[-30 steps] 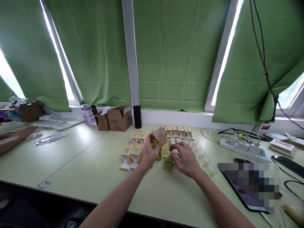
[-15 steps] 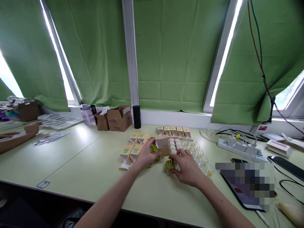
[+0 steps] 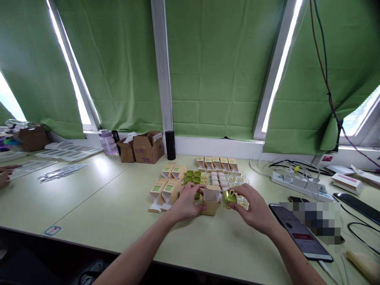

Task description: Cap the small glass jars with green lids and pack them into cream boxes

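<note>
My left hand [image 3: 190,202] is closed on a small kraft paper box [image 3: 210,207] whose top is open and faces up, at or just above the table. To its right, my right hand [image 3: 252,206] pinches a small clear container with a green square top and a loop [image 3: 230,196], tilted and apart from the box. Behind the hands lie green square caps [image 3: 192,174], pale pink-white blocks [image 3: 218,178] and clear cups with yellow centres [image 3: 242,178], partly hidden by my right hand. Several opened kraft boxes with green labels [image 3: 168,192] stand left of my left hand.
More kraft boxes [image 3: 216,163] stand in a row at the back. On the right are a phone [image 3: 303,237], a power strip [image 3: 301,187] and cables. Cardboard cartons [image 3: 148,148], a black cylinder [image 3: 170,145] and printed sheets [image 3: 63,172] lie leftward. Another person's hand [image 3: 6,172] shows at far left.
The green-topped container has moved up and right in my right hand. My left hand has brought the box lower and slightly right, more upright. The other person's arm has drawn back leftward.
</note>
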A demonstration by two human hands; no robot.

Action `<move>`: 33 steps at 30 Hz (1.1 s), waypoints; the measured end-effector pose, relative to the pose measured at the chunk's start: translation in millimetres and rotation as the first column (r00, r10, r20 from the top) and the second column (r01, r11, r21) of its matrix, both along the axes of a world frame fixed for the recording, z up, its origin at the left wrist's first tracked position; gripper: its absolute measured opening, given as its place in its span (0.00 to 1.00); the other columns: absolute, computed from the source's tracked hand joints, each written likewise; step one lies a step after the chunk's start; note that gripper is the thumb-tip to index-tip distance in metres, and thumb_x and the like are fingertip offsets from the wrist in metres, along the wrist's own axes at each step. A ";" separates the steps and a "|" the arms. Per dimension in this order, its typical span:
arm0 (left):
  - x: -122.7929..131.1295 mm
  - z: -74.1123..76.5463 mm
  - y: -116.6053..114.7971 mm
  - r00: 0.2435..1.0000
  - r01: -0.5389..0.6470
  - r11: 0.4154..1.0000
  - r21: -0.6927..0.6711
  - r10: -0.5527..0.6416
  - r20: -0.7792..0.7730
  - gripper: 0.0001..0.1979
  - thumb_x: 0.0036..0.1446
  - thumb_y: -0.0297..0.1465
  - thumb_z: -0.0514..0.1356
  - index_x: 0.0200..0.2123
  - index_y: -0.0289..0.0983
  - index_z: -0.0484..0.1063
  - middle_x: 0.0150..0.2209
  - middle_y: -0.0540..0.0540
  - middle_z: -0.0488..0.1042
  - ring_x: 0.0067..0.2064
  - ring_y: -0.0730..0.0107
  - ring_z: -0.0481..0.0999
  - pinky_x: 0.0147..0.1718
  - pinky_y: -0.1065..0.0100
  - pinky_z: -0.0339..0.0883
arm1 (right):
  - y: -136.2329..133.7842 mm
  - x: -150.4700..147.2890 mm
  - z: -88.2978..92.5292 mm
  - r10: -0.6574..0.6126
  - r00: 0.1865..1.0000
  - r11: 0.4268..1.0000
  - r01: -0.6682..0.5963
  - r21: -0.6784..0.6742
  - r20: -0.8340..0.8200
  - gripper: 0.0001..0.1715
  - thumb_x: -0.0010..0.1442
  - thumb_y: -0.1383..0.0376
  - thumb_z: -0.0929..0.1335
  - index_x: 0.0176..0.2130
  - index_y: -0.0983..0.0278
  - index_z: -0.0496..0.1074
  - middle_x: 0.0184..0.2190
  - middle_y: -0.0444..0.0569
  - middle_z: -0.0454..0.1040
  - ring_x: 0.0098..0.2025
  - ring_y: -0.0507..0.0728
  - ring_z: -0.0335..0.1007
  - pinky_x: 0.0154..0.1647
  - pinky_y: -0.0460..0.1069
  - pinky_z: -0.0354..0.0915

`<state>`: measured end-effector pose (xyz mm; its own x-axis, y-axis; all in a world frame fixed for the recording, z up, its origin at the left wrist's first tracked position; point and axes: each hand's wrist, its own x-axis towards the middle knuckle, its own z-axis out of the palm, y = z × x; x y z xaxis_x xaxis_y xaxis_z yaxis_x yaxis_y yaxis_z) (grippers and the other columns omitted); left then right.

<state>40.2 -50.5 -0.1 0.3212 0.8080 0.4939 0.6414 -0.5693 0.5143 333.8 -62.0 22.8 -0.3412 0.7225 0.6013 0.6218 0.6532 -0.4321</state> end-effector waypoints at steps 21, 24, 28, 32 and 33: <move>6.8 3.0 4.7 0.980 0.080 0.975 0.209 -0.116 0.163 0.12 0.68 0.36 0.61 0.49 0.43 0.81 0.47 0.39 0.83 0.51 0.52 0.80 0.54 0.48 0.73 | 28.9 -50.8 -5.3 0.086 0.817 0.995 -0.048 0.082 -0.571 0.17 0.67 0.55 0.70 0.53 0.58 0.76 0.52 0.55 0.79 0.45 0.61 0.77 0.36 0.53 0.73; 8.7 -1.5 9.3 0.981 0.017 0.978 0.207 -0.056 0.187 0.11 0.68 0.37 0.61 0.46 0.41 0.81 0.43 0.40 0.83 0.48 0.54 0.81 0.52 0.49 0.74 | 24.5 -50.5 -5.8 0.094 0.796 0.996 -0.070 0.064 -0.597 0.17 0.67 0.55 0.71 0.53 0.58 0.76 0.53 0.55 0.78 0.47 0.62 0.77 0.37 0.53 0.74; 8.6 -0.1 8.8 0.978 -0.015 0.994 0.113 -0.009 0.208 0.12 0.67 0.36 0.61 0.49 0.41 0.79 0.46 0.40 0.83 0.49 0.54 0.80 0.52 0.50 0.74 | 20.4 -53.0 -4.4 0.107 0.789 0.994 -0.097 0.050 -0.605 0.19 0.66 0.55 0.71 0.54 0.57 0.76 0.55 0.56 0.77 0.51 0.63 0.75 0.35 0.51 0.75; 7.2 1.6 6.2 0.966 0.035 0.998 0.046 -0.045 0.253 0.18 0.67 0.34 0.59 0.58 0.42 0.76 0.54 0.40 0.81 0.54 0.55 0.79 0.56 0.51 0.74 | 16.5 -57.0 -4.5 0.126 0.783 0.991 -0.131 0.036 -0.610 0.20 0.67 0.54 0.70 0.56 0.56 0.74 0.56 0.55 0.76 0.51 0.62 0.75 0.33 0.50 0.75; 6.8 1.3 6.1 0.964 0.043 0.998 0.041 -0.052 0.259 0.19 0.66 0.33 0.59 0.59 0.42 0.75 0.55 0.40 0.80 0.54 0.54 0.79 0.57 0.51 0.74 | 15.8 -58.0 -4.8 0.133 0.783 0.989 -0.144 0.031 -0.608 0.20 0.67 0.54 0.70 0.56 0.56 0.74 0.56 0.55 0.76 0.50 0.62 0.75 0.33 0.50 0.75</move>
<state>47.0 -44.4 1.2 0.2156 0.7760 0.5927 0.4602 -0.6161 0.6393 275.8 -46.2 18.0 -0.0069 0.7071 0.7071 0.1311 0.7017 -0.7003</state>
